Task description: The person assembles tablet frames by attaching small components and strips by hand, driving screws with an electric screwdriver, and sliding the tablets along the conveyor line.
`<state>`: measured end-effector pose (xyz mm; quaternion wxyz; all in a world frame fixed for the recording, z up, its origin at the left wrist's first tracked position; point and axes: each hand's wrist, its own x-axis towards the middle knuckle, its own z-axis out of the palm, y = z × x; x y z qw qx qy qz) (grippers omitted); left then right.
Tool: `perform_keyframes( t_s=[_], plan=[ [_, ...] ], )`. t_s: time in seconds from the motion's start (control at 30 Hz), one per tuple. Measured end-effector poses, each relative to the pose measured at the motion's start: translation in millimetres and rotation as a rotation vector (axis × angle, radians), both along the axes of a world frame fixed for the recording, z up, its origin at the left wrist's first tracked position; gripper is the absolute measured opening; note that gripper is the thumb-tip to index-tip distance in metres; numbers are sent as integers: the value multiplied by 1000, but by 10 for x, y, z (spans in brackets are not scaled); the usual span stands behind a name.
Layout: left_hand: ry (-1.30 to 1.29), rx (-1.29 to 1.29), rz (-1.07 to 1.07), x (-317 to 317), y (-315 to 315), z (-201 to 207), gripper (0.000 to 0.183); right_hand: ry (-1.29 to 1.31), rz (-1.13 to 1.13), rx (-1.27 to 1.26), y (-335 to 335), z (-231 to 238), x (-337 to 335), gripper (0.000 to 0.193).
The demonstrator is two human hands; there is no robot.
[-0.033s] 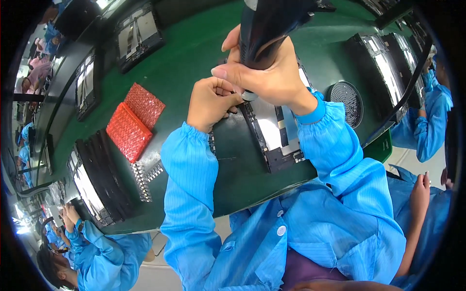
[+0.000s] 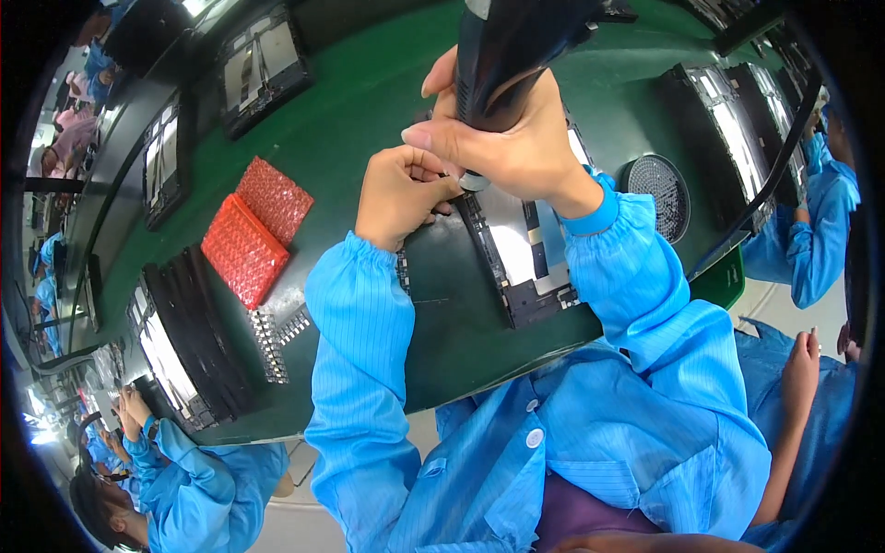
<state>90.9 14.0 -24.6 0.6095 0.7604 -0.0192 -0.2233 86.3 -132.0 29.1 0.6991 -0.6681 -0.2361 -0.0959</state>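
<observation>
My right hand [image 2: 512,147] is wrapped round a black electric screwdriver [image 2: 498,64], which stands upright with its tip pointing down. Below it lies an opened tablet-like device [image 2: 505,235] with a bright silver plate, a dark frame and a flat ribbon cable. The screwdriver's lower end is at the device's upper left edge, partly hidden by my fingers. Right beside that end, my left hand [image 2: 401,192] is closed in a pinch against the device's edge. Whatever sits between its fingertips is too small and covered to make out.
Red bubble-wrap pouches [image 2: 247,249] and strips of small metal parts [image 2: 269,346] lie to the left. Stacked device frames [image 2: 198,341] stand near them, with more frames [image 2: 719,129] at the right. A round black dish [image 2: 656,198] sits right of my forearm. Co-workers sit on both sides.
</observation>
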Motion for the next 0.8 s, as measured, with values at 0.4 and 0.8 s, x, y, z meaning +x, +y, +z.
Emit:
perform_keyframes(
  t_s=[0.4, 0.8],
  plan=[
    [-9, 9, 37, 9, 29, 30, 11, 71, 19, 54, 99, -18, 16, 32],
    [-757, -45, -49, 177, 98, -215, 38, -211, -151, 130, -4, 3, -96, 33]
  ],
)
